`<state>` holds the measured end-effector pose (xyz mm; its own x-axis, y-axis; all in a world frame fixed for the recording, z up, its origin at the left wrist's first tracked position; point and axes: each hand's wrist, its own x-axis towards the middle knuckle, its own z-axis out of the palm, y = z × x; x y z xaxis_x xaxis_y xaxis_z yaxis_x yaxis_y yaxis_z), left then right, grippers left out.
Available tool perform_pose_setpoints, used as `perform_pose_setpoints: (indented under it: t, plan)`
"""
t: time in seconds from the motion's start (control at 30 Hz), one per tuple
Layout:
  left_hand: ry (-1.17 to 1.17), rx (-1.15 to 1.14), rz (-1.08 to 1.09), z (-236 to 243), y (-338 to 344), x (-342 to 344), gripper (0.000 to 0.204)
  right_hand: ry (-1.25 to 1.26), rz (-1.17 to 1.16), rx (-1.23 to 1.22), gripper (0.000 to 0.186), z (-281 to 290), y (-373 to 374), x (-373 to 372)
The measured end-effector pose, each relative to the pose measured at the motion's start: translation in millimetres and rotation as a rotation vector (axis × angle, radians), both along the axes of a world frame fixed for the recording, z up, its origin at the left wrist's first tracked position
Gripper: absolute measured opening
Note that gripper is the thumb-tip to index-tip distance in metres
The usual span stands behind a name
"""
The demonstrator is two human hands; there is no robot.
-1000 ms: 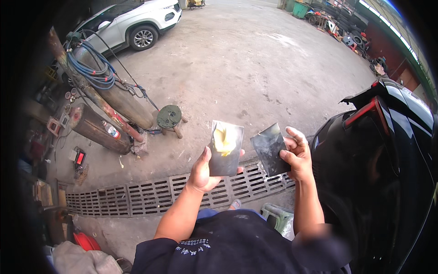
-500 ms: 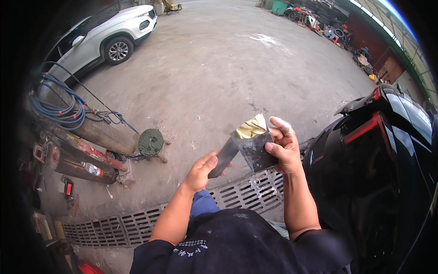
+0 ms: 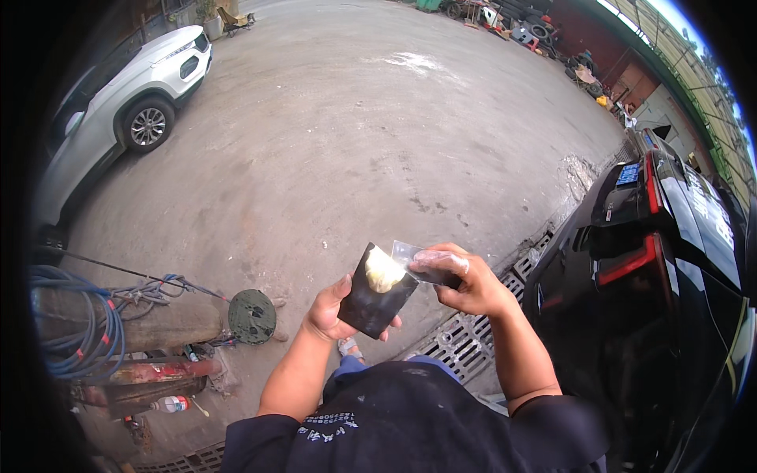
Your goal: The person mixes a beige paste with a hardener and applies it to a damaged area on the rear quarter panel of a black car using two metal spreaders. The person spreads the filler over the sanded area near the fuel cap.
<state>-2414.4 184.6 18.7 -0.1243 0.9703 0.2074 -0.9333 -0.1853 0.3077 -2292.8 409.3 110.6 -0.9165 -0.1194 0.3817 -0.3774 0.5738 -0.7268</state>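
Note:
My left hand (image 3: 328, 311) grips a flat black rectangular board (image 3: 377, 309) by its lower left side, fingers passing underneath. On the board's upper face sits a lump of pale yellow putty (image 3: 383, 272), brightly lit. Close on its right, my right hand (image 3: 475, 285) pinches a thin spreader (image 3: 406, 251) with a glossy, see-through-looking end and a dark part by the fingers. The spreader's end is beside the putty; whether it touches cannot be made out. Whitish residue coats a finger of the right hand.
A black car (image 3: 607, 339) stands close on my right, a white car (image 3: 130, 102) at far left. Gas cylinders (image 3: 158, 319) with coiled blue hoses (image 3: 87, 315) lie left, near a round dark green stool (image 3: 252, 317). A drain grate (image 3: 465, 347) crosses the floor near my feet.
The left board has turned its broad face up, now bearing the putty. The right spreader has swung from facing me to a flatter angle at the putty's right. The view has shifted right.

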Motion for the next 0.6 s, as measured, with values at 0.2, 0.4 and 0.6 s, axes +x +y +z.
perform_pose_setpoints:
  t: [0.2,0.4,0.6]
  plan:
    - [0.008,-0.113,0.284,38.0,45.1,-48.2,0.051,0.093,-0.303,-1.024,0.059,-37.1,46.9,-16.5]
    - [-0.017,-0.21,0.423,28.8,106.2,-71.5,0.043,-0.326,-0.02,-1.192,0.066,-63.9,54.8,-36.3]
    - [0.066,-0.216,0.364,29.6,183.8,-83.2,0.04,-0.193,-0.171,-1.221,0.063,-87.1,154.8,-70.1]
